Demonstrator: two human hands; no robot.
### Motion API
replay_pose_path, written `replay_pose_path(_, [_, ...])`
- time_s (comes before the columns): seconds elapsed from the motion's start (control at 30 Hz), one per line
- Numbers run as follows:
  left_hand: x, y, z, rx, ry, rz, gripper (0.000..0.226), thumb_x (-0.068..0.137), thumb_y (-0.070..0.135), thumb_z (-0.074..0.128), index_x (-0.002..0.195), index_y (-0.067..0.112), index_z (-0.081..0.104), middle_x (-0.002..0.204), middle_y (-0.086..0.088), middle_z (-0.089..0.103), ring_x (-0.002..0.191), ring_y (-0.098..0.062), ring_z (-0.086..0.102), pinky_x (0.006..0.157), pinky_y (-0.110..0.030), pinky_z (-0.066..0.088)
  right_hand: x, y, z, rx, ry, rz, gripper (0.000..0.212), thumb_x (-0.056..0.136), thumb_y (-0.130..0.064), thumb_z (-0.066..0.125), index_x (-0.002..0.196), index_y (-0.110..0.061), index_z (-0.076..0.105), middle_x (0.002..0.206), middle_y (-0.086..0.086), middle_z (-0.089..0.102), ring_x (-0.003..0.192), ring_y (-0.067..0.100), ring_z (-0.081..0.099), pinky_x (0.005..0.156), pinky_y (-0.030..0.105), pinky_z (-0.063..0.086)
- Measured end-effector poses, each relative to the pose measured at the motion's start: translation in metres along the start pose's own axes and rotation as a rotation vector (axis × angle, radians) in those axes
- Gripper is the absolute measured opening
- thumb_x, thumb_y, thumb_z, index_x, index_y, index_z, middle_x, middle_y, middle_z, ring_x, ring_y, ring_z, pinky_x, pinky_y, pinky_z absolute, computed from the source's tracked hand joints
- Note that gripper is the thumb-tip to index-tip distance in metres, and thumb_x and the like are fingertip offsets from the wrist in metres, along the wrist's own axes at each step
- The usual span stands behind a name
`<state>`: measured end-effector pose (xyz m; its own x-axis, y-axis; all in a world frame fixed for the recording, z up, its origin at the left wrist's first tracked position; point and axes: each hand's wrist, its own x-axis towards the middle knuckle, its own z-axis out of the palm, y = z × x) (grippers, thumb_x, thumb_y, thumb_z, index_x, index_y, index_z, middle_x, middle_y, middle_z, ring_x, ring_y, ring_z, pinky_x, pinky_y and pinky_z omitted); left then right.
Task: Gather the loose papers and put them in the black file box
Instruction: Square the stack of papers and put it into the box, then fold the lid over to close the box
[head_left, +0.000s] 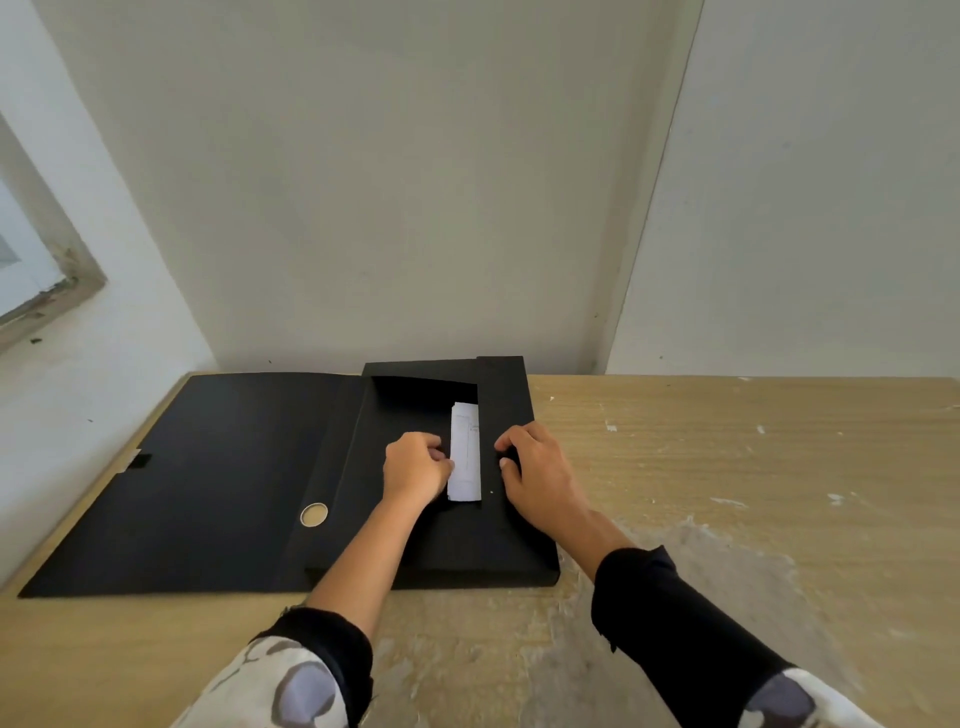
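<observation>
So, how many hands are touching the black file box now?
2. The left hand rests on the black file box beside the papers; the right hand grips the flap on their other side.

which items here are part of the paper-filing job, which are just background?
In the job:
- black file box, lying open on the table
- white papers, showing in the gap between the box's inner flaps
- left hand and right hand, on those flaps
- open lid, folded out to the left

Just there:
- wooden table, scuffed
- window frame
- walls
</observation>
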<state>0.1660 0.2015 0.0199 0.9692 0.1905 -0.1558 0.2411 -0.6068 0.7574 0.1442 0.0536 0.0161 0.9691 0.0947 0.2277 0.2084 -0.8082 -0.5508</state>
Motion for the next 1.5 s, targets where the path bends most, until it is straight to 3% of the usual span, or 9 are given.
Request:
replay_pose_path(0.7, [-0.014, -0.004, -0.011, 0.112, -0.037, 0.096, 0.029, 0.080, 0.002, 0.064, 0.107, 0.009, 0.064, 0.103, -0.012, 0.070, 0.098, -0.022, 0.065, 0.090, -0.034, 0.049, -0.006, 0.001, -0.005, 0.007, -0.009, -0.001, 0.022, 0.089, -0.007, 0.049, 0.109, -0.013, 0.056, 0.114, 0.006, 0.055, 0.101, 0.015, 0.051, 0.086, 0.020, 0.042])
replay_pose_path(0.83, [-0.030, -0.018, -0.034, 0.067, 0.159, 0.125, 0.020, 0.085, 0.004, 0.056, 0.102, 0.009, 0.065, 0.103, -0.010, 0.070, 0.094, -0.019, 0.064, 0.080, -0.025, 0.044, -0.019, -0.019, -0.005, 0.010, -0.048, -0.082, 0.021, 0.091, -0.008, 0.046, 0.107, -0.014, 0.058, 0.110, 0.004, 0.056, 0.098, 0.014, 0.052, 0.083, 0.020, 0.043])
replay_pose_path(0.93, [-0.060, -0.044, -0.048, 0.053, 0.414, 0.065, 0.020, 0.083, 0.007, 0.058, 0.102, 0.008, 0.063, 0.108, -0.014, 0.064, 0.099, -0.029, 0.059, 0.080, -0.034, 0.047, -0.038, -0.043, 0.001, 0.016, -0.100, -0.142, 0.018, 0.092, -0.013, 0.047, 0.107, -0.016, 0.057, 0.112, 0.003, 0.057, 0.103, 0.018, 0.055, 0.087, 0.025, 0.047])
replay_pose_path(1.03, [-0.089, -0.064, -0.049, 0.018, 0.580, -0.245, 0.045, 0.077, 0.020, 0.069, 0.115, 0.005, 0.051, 0.127, -0.021, 0.045, 0.116, -0.041, 0.039, 0.091, -0.048, 0.038, -0.055, -0.059, 0.013, -0.034, -0.091, -0.117, 0.019, 0.091, -0.019, 0.050, 0.109, -0.019, 0.057, 0.114, 0.002, 0.060, 0.104, 0.018, 0.056, 0.097, 0.033, 0.047])
replay_pose_path(1.13, [-0.102, -0.071, -0.051, -0.238, 0.595, -0.430, 0.075, 0.071, 0.025, 0.077, 0.128, 0.000, 0.034, 0.141, -0.024, 0.029, 0.127, -0.041, 0.028, 0.103, -0.047, 0.030, -0.070, -0.061, 0.026, -0.048, -0.046, -0.022, 0.020, 0.090, -0.025, 0.053, 0.108, -0.020, 0.055, 0.113, 0.001, 0.059, 0.108, 0.018, 0.054, 0.110, 0.040, 0.035])
replay_pose_path(1.2, [-0.102, -0.072, -0.054, -0.431, 0.637, -0.427, 0.089, 0.066, 0.015, 0.081, 0.134, 0.002, 0.026, 0.146, -0.023, 0.021, 0.130, -0.040, 0.028, 0.103, -0.043, 0.032, -0.075, -0.059, 0.029, 0.019, -0.028, 0.024, 0.019, 0.089, -0.024, 0.055, 0.107, -0.018, 0.056, 0.112, 0.002, 0.059, 0.108, 0.018, 0.053, 0.113, 0.041, 0.030])
replay_pose_path(1.33, [-0.103, -0.072, -0.060, -0.803, 0.715, -0.470, 0.118, 0.052, -0.003, 0.086, 0.142, 0.022, 0.014, 0.148, -0.014, 0.023, 0.116, -0.030, 0.049, 0.095, -0.046, 0.047, -0.074, -0.057, 0.024, 0.139, -0.056, 0.074, 0.018, 0.085, -0.020, 0.061, 0.103, -0.019, 0.059, 0.108, 0.001, 0.060, 0.102, 0.016, 0.054, 0.105, 0.045, 0.041])
replay_pose_path(1.43, [-0.106, -0.074, -0.059, -0.814, 0.674, -0.413, 0.121, 0.055, -0.004, 0.085, 0.145, 0.020, 0.007, 0.150, -0.014, 0.029, 0.130, -0.030, 0.043, 0.102, -0.042, 0.041, -0.075, -0.056, 0.022, 0.175, -0.052, 0.088, 0.020, 0.083, -0.019, 0.064, 0.102, -0.019, 0.059, 0.106, 0.000, 0.061, 0.099, 0.015, 0.055, 0.098, 0.032, 0.045])
replay_pose_path(1.5, [-0.105, -0.078, -0.058, -0.738, 0.673, -0.356, 0.113, 0.055, 0.000, 0.086, 0.143, 0.015, 0.017, 0.145, -0.015, 0.036, 0.129, -0.031, 0.043, 0.102, -0.040, 0.042, -0.075, -0.055, 0.019, 0.201, -0.045, 0.099, 0.023, 0.082, -0.016, 0.066, 0.104, -0.017, 0.059, 0.105, 0.000, 0.059, 0.094, 0.011, 0.053, 0.085, 0.020, 0.042])
